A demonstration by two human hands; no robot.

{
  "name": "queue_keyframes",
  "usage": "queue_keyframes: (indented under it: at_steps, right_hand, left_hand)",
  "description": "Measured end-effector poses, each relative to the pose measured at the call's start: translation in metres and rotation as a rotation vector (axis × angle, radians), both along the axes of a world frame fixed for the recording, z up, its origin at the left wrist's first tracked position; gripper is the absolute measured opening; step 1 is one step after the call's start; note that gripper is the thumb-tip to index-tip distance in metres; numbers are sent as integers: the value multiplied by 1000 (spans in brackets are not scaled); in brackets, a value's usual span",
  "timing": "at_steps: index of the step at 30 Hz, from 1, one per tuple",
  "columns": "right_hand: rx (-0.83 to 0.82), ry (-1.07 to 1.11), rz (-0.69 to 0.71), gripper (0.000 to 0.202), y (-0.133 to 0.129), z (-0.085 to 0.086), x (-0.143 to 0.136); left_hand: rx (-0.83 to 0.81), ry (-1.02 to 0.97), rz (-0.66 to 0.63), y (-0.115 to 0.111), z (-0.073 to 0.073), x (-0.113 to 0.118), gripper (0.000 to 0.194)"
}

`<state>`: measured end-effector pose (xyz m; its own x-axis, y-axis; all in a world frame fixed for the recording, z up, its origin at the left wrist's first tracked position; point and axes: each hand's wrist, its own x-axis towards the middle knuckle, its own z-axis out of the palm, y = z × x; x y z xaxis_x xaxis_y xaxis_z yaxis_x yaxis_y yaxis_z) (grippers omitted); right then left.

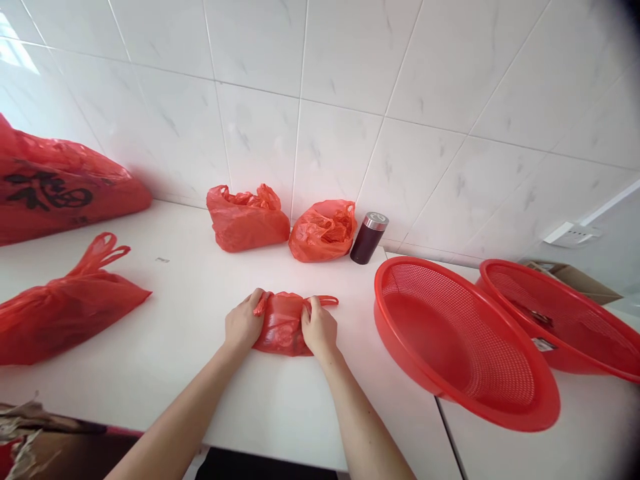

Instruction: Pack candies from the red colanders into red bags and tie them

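Observation:
A small red plastic bag (283,327) lies on the white table in front of me, wrapped around contents that I cannot make out. My left hand (244,321) is closed on its left end, with a bit of bunched plastic by the fingertips. On the right end, my right hand (319,327) grips the plastic, and a loop handle sticks out to the right beyond the fingers. The bag's middle shows between the two hands.
Two red bags (250,223) (323,233) and a dark flask (369,239) stand by the tiled wall. Red baskets (440,333) (565,317) sit at right, a cardboard box (583,280) behind. Larger red bags (65,193) (75,307) lie at left; a torn box (60,447) is at bottom left.

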<state>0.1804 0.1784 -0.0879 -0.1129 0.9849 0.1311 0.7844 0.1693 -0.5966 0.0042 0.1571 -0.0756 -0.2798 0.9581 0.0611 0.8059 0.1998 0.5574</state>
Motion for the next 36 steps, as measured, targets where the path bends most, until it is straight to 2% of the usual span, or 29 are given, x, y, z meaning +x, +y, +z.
queue_keyframes:
  at_steps: [9,13,18,21,23,29,32,36]
  right_hand:
    - [4,128,-91,20,0,2,4]
    - [23,265,-68,19,1,4,11]
    - [3,534,63,27,5,13,22]
    - [-75,861,129,29,6,19,23]
    - [-118,996,144,29,4,23,22]
    - [-5,861,86,20,-7,23,11]
    - [69,750,19,15,-6,14,6]
    - [87,516,62,20,1,0,6]
  left_hand:
    - [-5,3,-8,-1,-4,-4,17]
    - [56,-64,-8,-3,-3,-4,19]
    - [198,-224,-45,-7,7,4,35]
    - [190,-365,-58,-15,16,13,40]
    - [175,-445,-42,-23,20,19,42]
    - [170,-507,13,-34,18,28,43]
    - [95,-368,-13,-28,16,31,42]
    - [13,-164,-105,-12,15,32,30]
